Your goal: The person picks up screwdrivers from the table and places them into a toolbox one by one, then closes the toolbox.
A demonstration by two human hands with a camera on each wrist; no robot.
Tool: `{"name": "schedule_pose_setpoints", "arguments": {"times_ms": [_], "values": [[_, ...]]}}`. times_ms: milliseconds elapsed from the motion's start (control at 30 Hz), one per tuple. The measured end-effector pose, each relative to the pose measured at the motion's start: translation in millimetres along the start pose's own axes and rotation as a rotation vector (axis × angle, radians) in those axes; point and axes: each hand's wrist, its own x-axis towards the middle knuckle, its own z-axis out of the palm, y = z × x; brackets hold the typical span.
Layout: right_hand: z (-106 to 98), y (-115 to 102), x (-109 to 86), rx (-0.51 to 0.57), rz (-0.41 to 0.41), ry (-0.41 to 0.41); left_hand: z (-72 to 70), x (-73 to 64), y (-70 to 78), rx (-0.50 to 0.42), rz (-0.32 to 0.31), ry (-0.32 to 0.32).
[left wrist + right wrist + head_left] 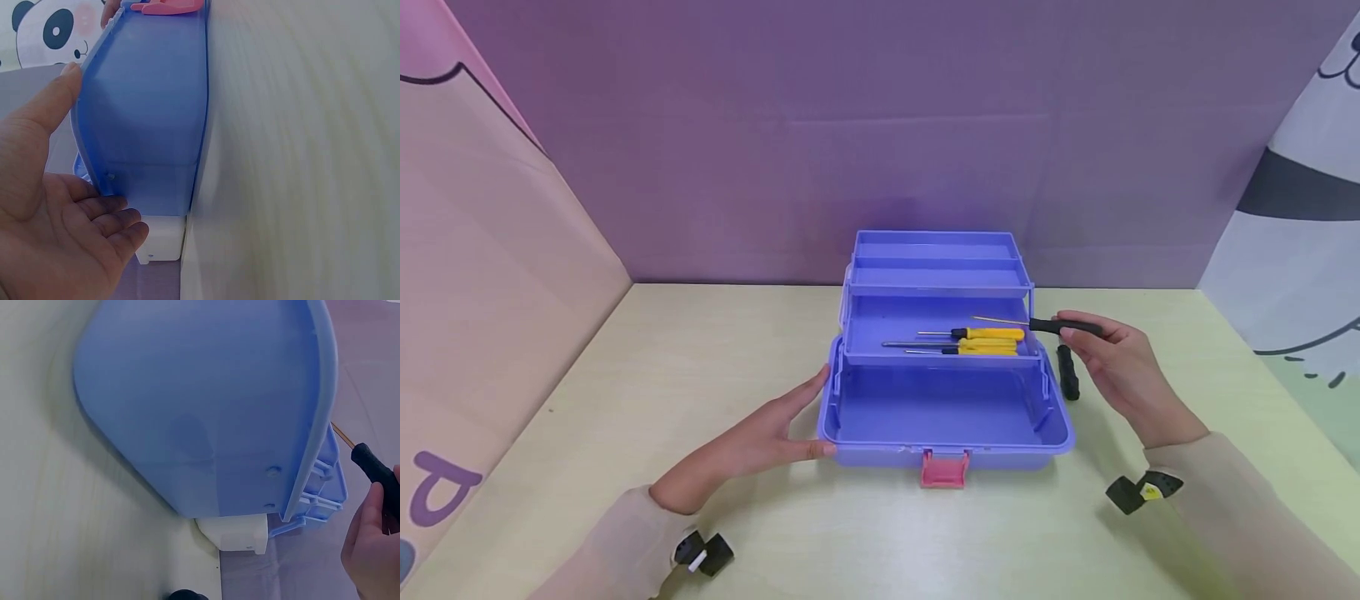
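Observation:
A blue-violet toolbox (955, 458) stands with its two tiers of trays raised, a pink latch (944, 471) at its front. My left hand (760, 433) rests against the box's left side, thumb at the front corner and fingers along the side. Above the right end of the middle tray (880, 317), my right hand (1112, 367) grips a screwdriver with a black handle (1078, 326); its thin shaft points left. Several screwdrivers with yellow handles (988, 342) lie in that tray. In the right wrist view, the black-handled screwdriver (375, 469) shows in the fingers beside the box wall.
A second black handle (1067, 373) lies on the pale wooden table (730, 333), just right of the box. Behind stands a purple backdrop (737, 150), with printed panels on both sides. The box's large lower compartment (936, 408) shows a bare floor.

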Motion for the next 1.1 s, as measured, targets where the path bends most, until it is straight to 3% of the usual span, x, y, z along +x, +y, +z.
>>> {"name": "schedule_pose_setpoints", "arguments": {"times_ms": [400, 667, 1100], "values": [[12, 2, 12.8, -0.066, 0.013, -0.049, -0.2, -1.0, -4.1, -0.011, 0.01, 0.001], [17, 6, 18.9, -0.024, 0.035, -0.055, -0.9, -3.7, -2.8, -0.01, 0.014, 0.008], [31, 6, 26.2, -0.2, 0.09, -0.035, -0.7, -5.9, -2.8, 0.001, 0.014, 0.014]]}}
